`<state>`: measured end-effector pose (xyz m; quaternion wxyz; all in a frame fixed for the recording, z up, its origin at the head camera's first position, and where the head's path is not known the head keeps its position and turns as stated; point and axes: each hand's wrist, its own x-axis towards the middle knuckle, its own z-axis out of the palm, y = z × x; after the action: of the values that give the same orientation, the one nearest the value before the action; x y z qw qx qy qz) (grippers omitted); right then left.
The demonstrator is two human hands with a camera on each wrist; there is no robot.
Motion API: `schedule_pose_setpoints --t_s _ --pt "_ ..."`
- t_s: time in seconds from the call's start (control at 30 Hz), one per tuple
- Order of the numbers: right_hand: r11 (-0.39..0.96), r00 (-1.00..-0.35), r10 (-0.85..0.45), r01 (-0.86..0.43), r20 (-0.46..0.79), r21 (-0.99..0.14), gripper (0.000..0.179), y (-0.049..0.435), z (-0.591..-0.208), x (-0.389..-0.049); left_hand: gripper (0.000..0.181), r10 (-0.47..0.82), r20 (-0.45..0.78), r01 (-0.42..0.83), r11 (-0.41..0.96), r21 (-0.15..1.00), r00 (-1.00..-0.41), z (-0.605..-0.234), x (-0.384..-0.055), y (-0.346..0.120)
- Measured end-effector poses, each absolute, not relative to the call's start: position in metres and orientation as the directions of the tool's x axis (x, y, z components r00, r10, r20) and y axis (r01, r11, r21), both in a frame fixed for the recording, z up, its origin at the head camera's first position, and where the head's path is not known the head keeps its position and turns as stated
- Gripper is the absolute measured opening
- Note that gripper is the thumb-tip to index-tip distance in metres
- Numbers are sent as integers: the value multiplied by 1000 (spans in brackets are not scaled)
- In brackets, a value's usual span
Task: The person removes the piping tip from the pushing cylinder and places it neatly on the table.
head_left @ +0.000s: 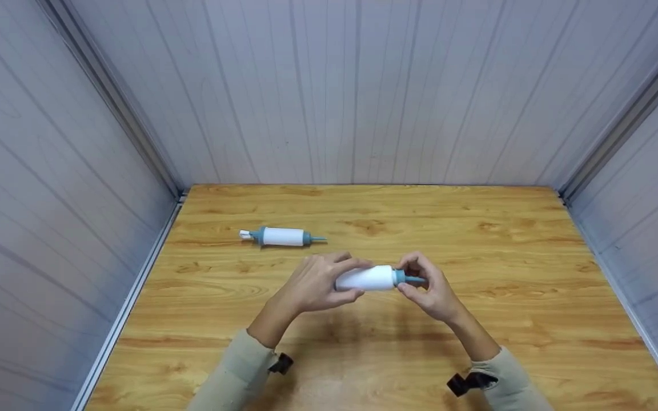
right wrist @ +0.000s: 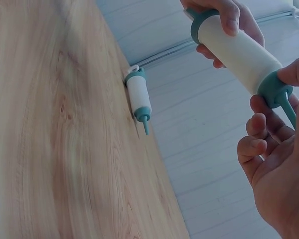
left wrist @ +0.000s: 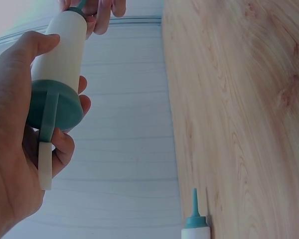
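A white nozzle bottle (head_left: 369, 278) with teal ends is held level above the table. My left hand (head_left: 320, 282) grips its white body, thumb on one side and fingers around the other. In the left wrist view, the teal end piece (left wrist: 55, 104) near that palm carries a teal stem with a white tip. My right hand (head_left: 433, 288) pinches the teal nozzle cap (right wrist: 275, 89) between thumb and forefinger, and the thin nozzle points in toward its palm. The other right fingers are loosely bent below the cap.
A second nozzle bottle (head_left: 283, 236), of matching white and teal, lies on its side on the wooden table (head_left: 477, 228), beyond my left hand. Its nozzle points right. Pale panel walls (head_left: 329, 91) enclose the table at the back and both sides.
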<state>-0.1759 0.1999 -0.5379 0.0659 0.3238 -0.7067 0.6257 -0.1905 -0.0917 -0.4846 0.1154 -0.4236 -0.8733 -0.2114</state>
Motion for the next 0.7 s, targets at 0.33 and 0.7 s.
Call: schedule_pose_setpoints --t_s 0.33,0.7 --pt "36 -791 -363 -540 493 -841 29 201 -540 -176 46 689 386 790 545 281 -613 -488 -192 -92" --pt "21 -788 -348 -548 508 -836 31 204 -541 -177 46 687 393 791 543 282 -612 -489 -194 -94"
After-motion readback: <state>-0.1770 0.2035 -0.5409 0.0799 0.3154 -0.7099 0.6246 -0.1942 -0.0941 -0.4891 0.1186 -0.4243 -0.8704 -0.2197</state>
